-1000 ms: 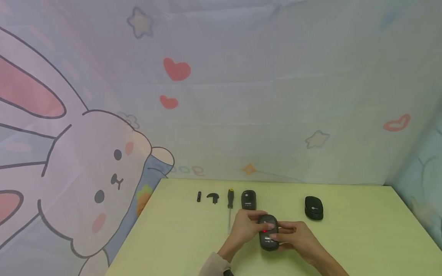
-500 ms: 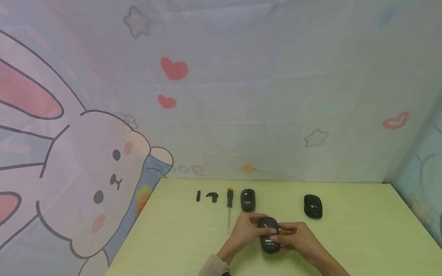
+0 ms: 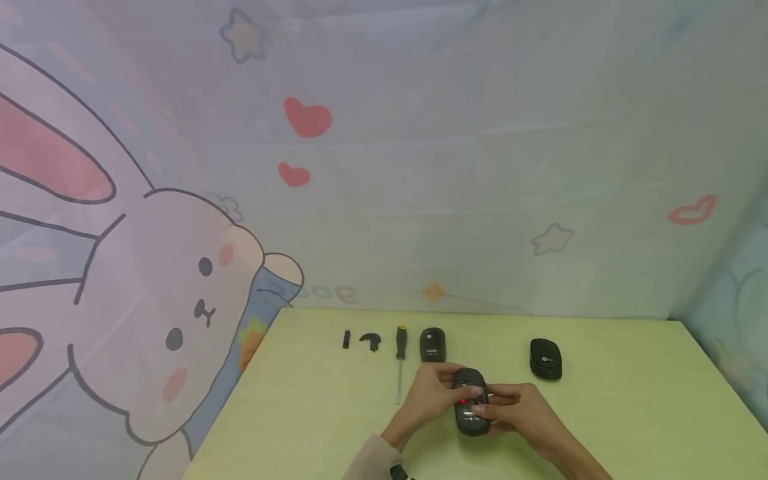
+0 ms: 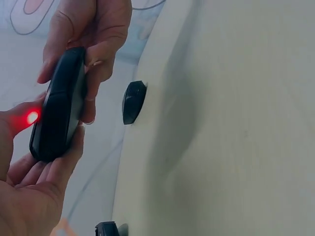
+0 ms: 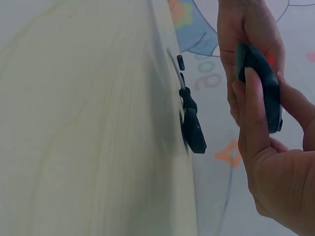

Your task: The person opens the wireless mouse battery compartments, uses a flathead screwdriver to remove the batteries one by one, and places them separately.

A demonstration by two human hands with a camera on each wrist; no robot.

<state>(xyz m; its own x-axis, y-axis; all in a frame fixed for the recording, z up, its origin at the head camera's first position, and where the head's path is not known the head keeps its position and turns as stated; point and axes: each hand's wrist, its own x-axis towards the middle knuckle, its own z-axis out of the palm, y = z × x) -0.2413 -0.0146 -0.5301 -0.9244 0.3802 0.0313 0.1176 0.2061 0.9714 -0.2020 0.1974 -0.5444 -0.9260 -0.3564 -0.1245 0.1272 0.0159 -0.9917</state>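
Note:
A black computer mouse is held underside up between both hands, above the table; a red light shows on its underside. My left hand grips its left side, thumb across the underside and fingers beneath. From the right, my right hand pinches the mouse, thumb on the labelled face. The left wrist view has the mouse edge-on, with red glow on the left thumb. In the right wrist view the right fingers wrap the mouse.
Behind the hands lies another mouse, underside up. Left of it are a screwdriver, a black curved piece and a small battery. A third mouse sits to the right. A printed cloth hangs behind the table.
Both hands keep their grip on the mouse, which has shifted slightly right. Its red light shows at first, is hidden half a second ago, and shows again now.

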